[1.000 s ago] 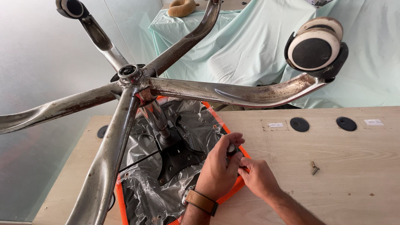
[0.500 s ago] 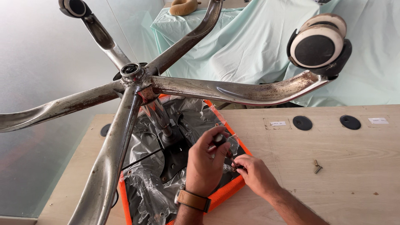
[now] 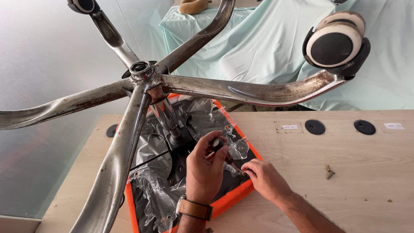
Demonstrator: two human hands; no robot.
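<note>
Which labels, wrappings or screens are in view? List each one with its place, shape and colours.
Small white label: on the wooden table, left of the two round black caps; a little rectangle.
Larger white label: on the table near the right edge; rectangular.
Clear plastic wrapping: crumpled over the black underside of the upturned orange seat.
No screens or signs in view.

Left hand [image 3: 206, 166] now upright on the screwdriver [image 3: 222, 151], right hand [image 3: 265, 179] lower beside its tip.
</note>
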